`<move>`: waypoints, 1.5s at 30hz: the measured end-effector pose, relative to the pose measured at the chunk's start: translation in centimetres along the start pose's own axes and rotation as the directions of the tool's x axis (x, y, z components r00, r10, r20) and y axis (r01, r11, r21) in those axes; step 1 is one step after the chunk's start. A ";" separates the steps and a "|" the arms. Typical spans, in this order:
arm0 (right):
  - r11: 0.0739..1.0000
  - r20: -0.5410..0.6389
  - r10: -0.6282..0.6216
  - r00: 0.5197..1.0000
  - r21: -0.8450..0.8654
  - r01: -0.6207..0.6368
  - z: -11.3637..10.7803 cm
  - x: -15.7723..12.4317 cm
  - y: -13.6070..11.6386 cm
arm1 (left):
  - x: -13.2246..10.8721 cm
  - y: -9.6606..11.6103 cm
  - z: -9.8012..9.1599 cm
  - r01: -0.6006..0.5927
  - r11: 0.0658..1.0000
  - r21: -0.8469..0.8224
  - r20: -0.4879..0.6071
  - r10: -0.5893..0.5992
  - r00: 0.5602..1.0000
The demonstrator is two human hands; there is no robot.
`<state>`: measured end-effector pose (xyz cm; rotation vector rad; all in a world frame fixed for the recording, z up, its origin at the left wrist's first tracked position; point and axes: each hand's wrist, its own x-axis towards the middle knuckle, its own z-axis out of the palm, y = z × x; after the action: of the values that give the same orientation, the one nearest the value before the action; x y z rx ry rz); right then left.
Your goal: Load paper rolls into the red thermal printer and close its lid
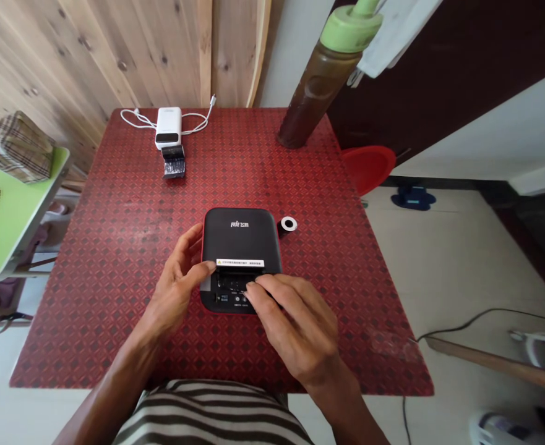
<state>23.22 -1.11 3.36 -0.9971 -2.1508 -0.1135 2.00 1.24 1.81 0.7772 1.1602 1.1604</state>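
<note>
A black portable printer (240, 244) with a red edge and a white warning strip lies on the table in front of me. My left hand (179, 272) is wrapped round its left side, the thumb on its top beside the strip. The dark opening (232, 281) of the printer faces me. My right hand (295, 315) has its thumb and fingers pressed together at the right end of this opening; what they pinch is hidden. Just right of the printer is a small dark roll with a white ring end (288, 225).
A white power bank (168, 127) with a cable and a crumpled black wrapper (174, 162) lie at the back left of the red patterned table (128, 247). A tall brown bottle (316, 86) with a green lid stands back right. A red stool (369, 167) is beyond the right edge.
</note>
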 end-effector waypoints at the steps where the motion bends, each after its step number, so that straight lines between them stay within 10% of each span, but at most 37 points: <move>1: 1.000 0.004 0.010 1.000 0.006 -0.010 0.1 0.0 0.0 | 0.0 -0.1 0.0 0.001 1.000 -0.010 0.001 -0.001 1.000; 22: 0.970 0.037 0.206 0.978 0.122 -0.209 -0.1 -0.4 0.0 | -1.2 -1.0 -0.4 0.015 1.000 0.010 -0.044 -0.015 0.999; 30: 0.807 0.022 0.565 0.824 0.189 -0.559 1.0 -6.0 -1.1 | -3.5 -0.9 -1.3 0.053 0.997 0.055 -0.041 -0.051 0.998; 45: 0.736 -0.016 0.650 0.760 0.264 -0.624 3.3 -7.7 -2.1 | -2.9 -0.4 0.3 0.069 0.998 0.013 -0.164 -0.066 0.984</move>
<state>23.06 -6.13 -3.65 -1.4833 -1.5612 0.4161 2.41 -1.63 2.33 0.6614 1.3250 1.1748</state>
